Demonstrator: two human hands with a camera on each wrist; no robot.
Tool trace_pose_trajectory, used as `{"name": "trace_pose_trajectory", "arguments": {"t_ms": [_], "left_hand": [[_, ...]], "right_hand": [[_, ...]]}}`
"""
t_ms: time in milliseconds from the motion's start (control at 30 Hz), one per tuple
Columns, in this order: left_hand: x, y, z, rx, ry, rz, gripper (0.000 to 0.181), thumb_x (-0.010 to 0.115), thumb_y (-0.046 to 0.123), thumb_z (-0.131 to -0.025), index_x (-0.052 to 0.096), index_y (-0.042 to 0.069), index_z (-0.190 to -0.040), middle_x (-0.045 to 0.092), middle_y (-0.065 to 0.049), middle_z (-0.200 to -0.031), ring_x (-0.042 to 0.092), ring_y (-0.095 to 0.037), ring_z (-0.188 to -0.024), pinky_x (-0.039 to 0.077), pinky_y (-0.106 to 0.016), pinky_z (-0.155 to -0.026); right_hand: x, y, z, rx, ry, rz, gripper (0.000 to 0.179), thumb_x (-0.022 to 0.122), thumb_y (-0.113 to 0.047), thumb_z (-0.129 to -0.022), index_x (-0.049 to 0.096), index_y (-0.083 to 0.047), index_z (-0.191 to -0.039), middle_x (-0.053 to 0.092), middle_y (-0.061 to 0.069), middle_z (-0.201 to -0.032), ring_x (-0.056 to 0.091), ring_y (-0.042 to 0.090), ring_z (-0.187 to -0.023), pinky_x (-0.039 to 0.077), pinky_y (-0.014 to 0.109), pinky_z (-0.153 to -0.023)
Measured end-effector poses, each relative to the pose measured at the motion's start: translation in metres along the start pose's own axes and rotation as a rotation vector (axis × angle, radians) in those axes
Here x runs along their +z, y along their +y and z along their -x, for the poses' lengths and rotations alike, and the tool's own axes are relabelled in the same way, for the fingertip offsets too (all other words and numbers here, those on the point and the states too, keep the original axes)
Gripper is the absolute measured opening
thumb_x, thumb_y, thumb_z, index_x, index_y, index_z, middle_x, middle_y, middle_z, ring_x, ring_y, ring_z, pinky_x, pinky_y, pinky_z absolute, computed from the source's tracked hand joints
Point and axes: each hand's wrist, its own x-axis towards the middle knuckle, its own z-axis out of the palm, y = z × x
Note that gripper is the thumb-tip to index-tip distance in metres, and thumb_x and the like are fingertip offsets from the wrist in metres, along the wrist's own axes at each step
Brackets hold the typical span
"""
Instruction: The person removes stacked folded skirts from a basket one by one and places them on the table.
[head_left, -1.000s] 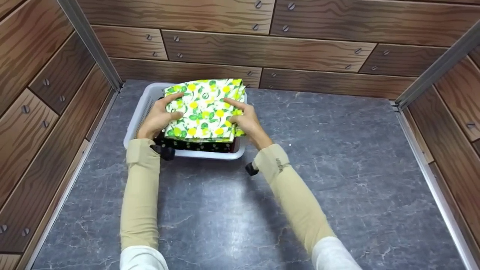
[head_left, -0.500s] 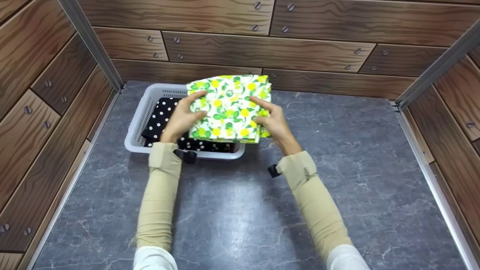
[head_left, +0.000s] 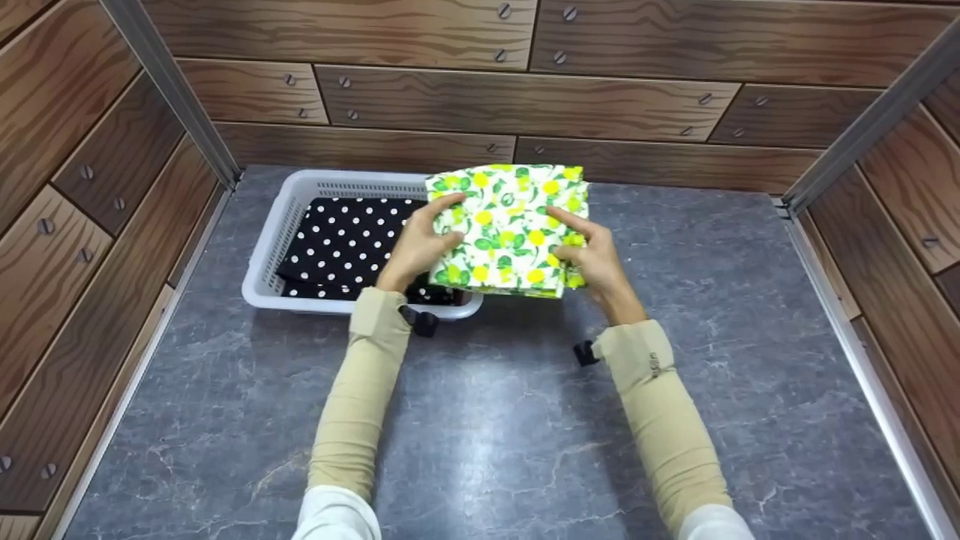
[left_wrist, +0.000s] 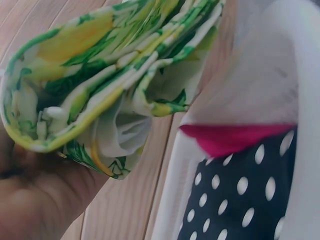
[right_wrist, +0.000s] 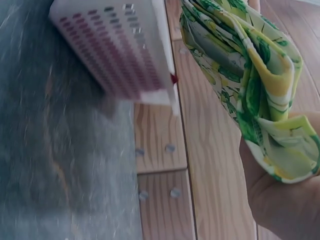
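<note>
Between both hands a folded lemon-print cloth (head_left: 510, 225), white with yellow lemons and green leaves, is held up, overlapping the basket's right end in the head view. My left hand (head_left: 420, 244) grips its left edge, thumb and a finger on top. On the opposite edge my right hand (head_left: 598, 259) grips it likewise. Several folded layers show edge-on in the left wrist view, where the cloth (left_wrist: 110, 75) rises above the hand. A white plastic basket (head_left: 262, 296) stands on the left, holding a folded black cloth with white polka dots (head_left: 349, 240).
In the left wrist view a strip of magenta fabric (left_wrist: 235, 137) shows beside the polka-dot cloth. The grey marbled surface (head_left: 720, 300) extends right and in front of the basket. Wood-print walls (head_left: 525, 97) close off the back and both sides.
Both hands have carried the lemon-print cloth rightward from above the basket, uncovering the polka-dot cloth inside. The basket has stayed in place.
</note>
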Motion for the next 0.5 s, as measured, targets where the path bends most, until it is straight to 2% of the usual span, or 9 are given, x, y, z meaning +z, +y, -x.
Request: {"name": "trace_pose_trajectory", "arguments": {"t_ms": [100,200,300,333,400,433,500], "left_hand": [[0.012,-0.001,-0.009,0.023,-0.006,-0.034,0.063,0.062,-0.007,-0.09,0.051,0.012,-0.15,0.05,-0.018,-0.147,0.06,-0.012,-0.058,0.056,-0.025,-0.056],[0.023,-0.002,-0.016,0.029,-0.021,-0.066,0.063,0.063,-0.005,-0.091,0.051,0.013,-0.15,0.046,-0.016,-0.151,0.055,-0.01,-0.055,0.054,-0.024,-0.054],[0.033,-0.004,-0.023,0.033,-0.033,-0.092,0.062,0.063,-0.004,-0.091,0.052,0.012,-0.149,0.045,-0.015,-0.153,0.053,-0.01,-0.058,0.053,-0.024,-0.06],[0.036,-0.004,-0.025,0.036,-0.036,-0.099,0.061,0.063,-0.004,-0.091,0.052,0.011,-0.149,0.045,-0.016,-0.153,0.053,-0.009,-0.061,0.053,-0.025,-0.063],[0.041,-0.006,-0.028,0.044,-0.04,-0.113,0.06,0.064,-0.005,-0.09,0.053,0.01,-0.148,0.045,-0.016,-0.152,0.05,-0.011,-0.063,0.052,-0.025,-0.068],[0.042,-0.007,-0.03,0.043,-0.042,-0.117,0.061,0.064,-0.005,-0.09,0.053,0.01,-0.148,0.046,-0.015,-0.153,0.048,-0.011,-0.063,0.052,-0.026,-0.069],[0.046,-0.009,-0.033,0.04,-0.046,-0.132,0.061,0.065,-0.005,-0.09,0.053,0.01,-0.148,0.046,-0.014,-0.153,0.045,-0.011,-0.064,0.05,-0.025,-0.069]], "right_hand": [[-0.012,0.004,-0.001,0.019,0.025,-0.001,0.065,0.054,0.017,-0.088,0.054,-0.009,-0.147,0.041,0.009,-0.157,0.058,0.022,-0.105,0.047,0.024,-0.057],[-0.023,0.009,-0.001,0.032,0.048,0.016,0.064,0.054,0.016,-0.089,0.054,-0.009,-0.147,0.037,0.008,-0.16,0.053,0.022,-0.109,0.043,0.024,-0.056],[-0.033,0.015,-0.002,0.05,0.071,0.026,0.064,0.055,0.015,-0.089,0.055,-0.01,-0.147,0.036,0.009,-0.16,0.053,0.022,-0.096,0.041,0.024,-0.055],[-0.036,0.017,-0.002,0.048,0.075,0.037,0.063,0.055,0.015,-0.089,0.055,-0.009,-0.147,0.036,0.01,-0.16,0.051,0.021,-0.096,0.04,0.024,-0.055],[-0.042,0.022,-0.002,0.048,0.073,0.053,0.062,0.055,0.015,-0.089,0.054,-0.009,-0.147,0.036,0.01,-0.16,0.046,0.02,-0.083,0.037,0.024,-0.053],[-0.044,0.024,-0.002,0.046,0.069,0.067,0.062,0.054,0.014,-0.09,0.054,-0.008,-0.147,0.036,0.01,-0.16,0.044,0.017,-0.083,0.035,0.024,-0.053],[-0.048,0.028,-0.004,0.044,0.068,0.085,0.061,0.054,0.014,-0.09,0.054,-0.008,-0.147,0.038,0.01,-0.159,0.036,0.016,-0.071,0.032,0.025,-0.052]]}}
